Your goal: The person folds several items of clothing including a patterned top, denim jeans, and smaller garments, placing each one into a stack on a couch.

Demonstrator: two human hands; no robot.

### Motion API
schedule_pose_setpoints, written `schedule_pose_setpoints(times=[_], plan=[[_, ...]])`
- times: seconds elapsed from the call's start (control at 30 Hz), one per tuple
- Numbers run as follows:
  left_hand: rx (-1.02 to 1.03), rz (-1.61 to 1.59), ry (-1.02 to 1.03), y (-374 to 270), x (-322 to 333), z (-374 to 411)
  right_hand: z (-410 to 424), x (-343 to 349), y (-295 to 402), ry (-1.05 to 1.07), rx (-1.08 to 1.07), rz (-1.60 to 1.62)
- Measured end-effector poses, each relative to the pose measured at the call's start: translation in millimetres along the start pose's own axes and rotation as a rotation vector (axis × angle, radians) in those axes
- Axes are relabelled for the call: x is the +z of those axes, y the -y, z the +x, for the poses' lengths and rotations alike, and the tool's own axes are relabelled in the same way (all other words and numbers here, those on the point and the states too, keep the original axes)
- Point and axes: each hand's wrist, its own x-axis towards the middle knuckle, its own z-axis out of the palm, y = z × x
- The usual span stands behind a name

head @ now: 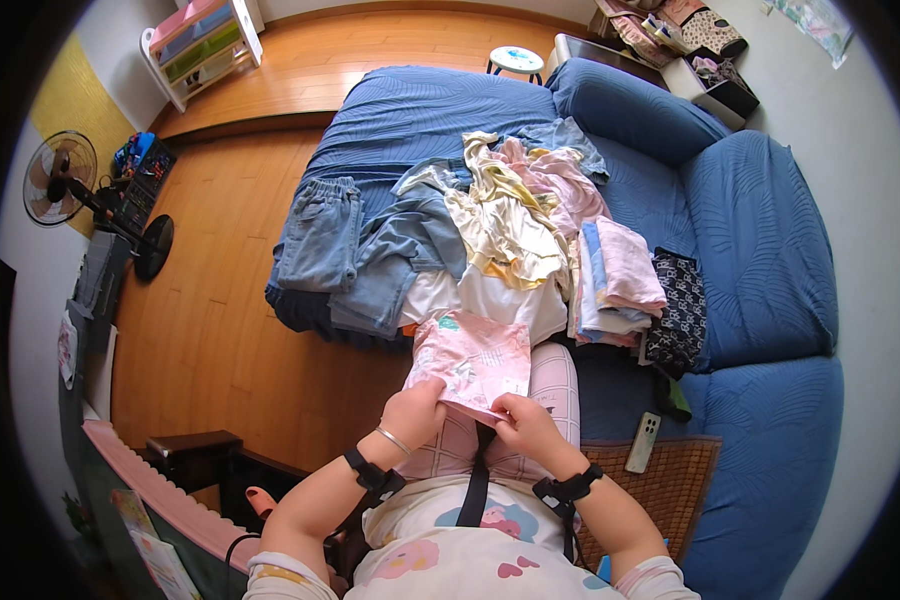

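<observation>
A pink printed garment point(472, 360) lies over my knees, its far edge reaching the white cloth on the sofa. My left hand point(415, 409) pinches its near left edge, and my right hand point(529, 427) grips the near right edge. Beyond it a loose heap holds a cream and yellow garment point(506, 225), pink clothes point(562, 180) and blue denim point(412, 232). Folded jeans point(319, 240) lie at the heap's left. To its right stands a stack of folded clothes point(626, 262), pink on top, beside a black patterned cloth point(676, 307).
The blue-covered sofa point(757, 247) extends right and ahead. A phone point(643, 442) rests on a woven mat point(682, 480) at my right. Leftward are the wooden floor point(195, 322), a standing fan point(154, 247) and a pink-edged surface point(165, 495). A round stool point(516, 58) stands beyond the sofa.
</observation>
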Motion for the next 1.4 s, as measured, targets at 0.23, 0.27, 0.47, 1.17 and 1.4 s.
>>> schedule_pose_setpoints(times=[0.23, 0.27, 0.47, 1.17, 1.4], plan=[[-0.222, -0.718, -0.036, 5, -23, 35, 29, 18, 24, -0.047, -0.345, -0.091], [-0.255, -0.789, -0.010, 7, -28, 40, 34, 18, 27, -0.065, -0.352, -0.086], [-0.218, -0.919, -0.088, -19, -59, 75, 60, 8, 59, -0.262, -0.259, 0.022], [0.261, -0.025, 0.108, 3, -93, -12, 26, 9, 33, 0.155, -0.426, 0.000], [-0.174, -0.395, 0.721, 29, -67, -42, -11, 32, 25, 0.573, 0.149, 0.256]])
